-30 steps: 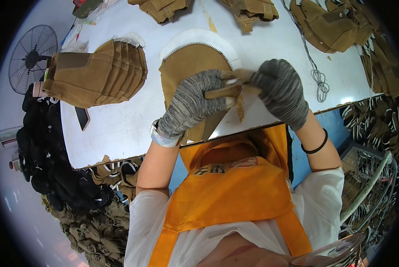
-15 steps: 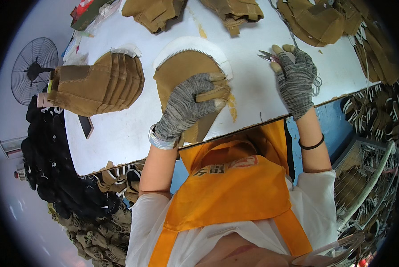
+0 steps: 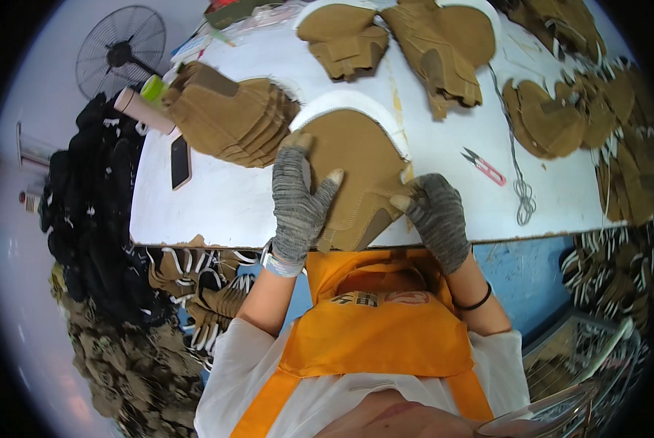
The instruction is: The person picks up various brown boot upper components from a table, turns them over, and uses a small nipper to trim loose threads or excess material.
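A brown suede shoe upper (image 3: 356,157) with a white curved strip stitched along its far rim lies in front of me, at the table's front edge. My left hand (image 3: 298,201), in a grey knit glove with pale fingertips, rests along the upper's left side, fingers stretched out and thumb apart on the suede. At the upper's right edge my right hand (image 3: 438,219), gloved alike, is closed, with thumb and fingers pinching the edge. Thread snips (image 3: 485,167) with a pink handle lie on the table to the right, out of my hands.
A stack of brown uppers (image 3: 232,117) stands at left, near a phone (image 3: 181,163) and a pink bottle (image 3: 143,109). More uppers (image 3: 345,44) lie at the far side and the right (image 3: 549,120). A grey cord (image 3: 522,197) lies right of the snips. A fan (image 3: 121,52) stands beyond.
My right hand has put down the snips and moved left to the upper's edge. My left hand has let go of the folded part and shifted to the left side. The upper now lies spread out.
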Tool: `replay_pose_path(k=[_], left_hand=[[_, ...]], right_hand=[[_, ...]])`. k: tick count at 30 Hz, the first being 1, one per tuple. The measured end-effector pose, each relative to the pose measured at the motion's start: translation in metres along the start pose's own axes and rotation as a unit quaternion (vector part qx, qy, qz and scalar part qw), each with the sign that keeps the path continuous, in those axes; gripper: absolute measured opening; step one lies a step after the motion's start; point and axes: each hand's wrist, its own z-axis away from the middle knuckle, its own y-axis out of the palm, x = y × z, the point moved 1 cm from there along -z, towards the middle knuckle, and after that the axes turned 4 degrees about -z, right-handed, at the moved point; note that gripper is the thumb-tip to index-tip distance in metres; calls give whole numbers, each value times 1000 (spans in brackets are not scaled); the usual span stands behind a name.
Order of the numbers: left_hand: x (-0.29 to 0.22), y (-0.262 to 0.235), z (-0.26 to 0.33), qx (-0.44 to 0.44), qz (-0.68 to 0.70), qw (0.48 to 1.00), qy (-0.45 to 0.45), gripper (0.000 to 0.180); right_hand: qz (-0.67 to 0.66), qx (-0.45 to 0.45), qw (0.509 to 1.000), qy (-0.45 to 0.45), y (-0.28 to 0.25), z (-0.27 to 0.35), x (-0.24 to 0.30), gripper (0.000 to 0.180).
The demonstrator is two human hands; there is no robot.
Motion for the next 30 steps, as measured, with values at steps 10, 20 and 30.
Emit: replay_pose_path(k=[10,20,30], left_hand=[[-19,6,-1,40,502,851,-148,103],[1,-84,-18,106,445,886,-72,66],[23,-231,-121,-117,346,926,-93,31]], right_hand=[[-235,-19,970,-57,-8,5,32,48],[-330,80,939,-52,1,-65,98,55],[34,199,915,-349,105,-214,186,39]])
